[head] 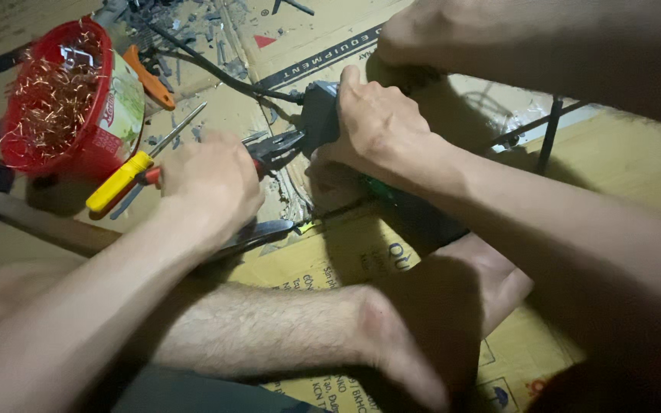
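Note:
My left hand (210,183) is closed around red-handled pliers (275,150), whose dark jaws point right and meet a dark grey plastic block (320,115). My right hand (380,124) clamps that block from the right, thumb on top. A black cable (216,70) leaves the block and trails up to the left. A green part (380,190) shows just below my right wrist. The pliers' handles are mostly hidden inside my left fist.
A red bowl (55,99) of copper wire scraps sits at left. Nearby are a yellow-handled screwdriver (120,182), an orange-handled tool (149,80) and a wooden-handled hammer (40,222). A bare leg (284,329) crosses the cardboard floor (529,352). A dark blade (265,233) pokes out under my left hand.

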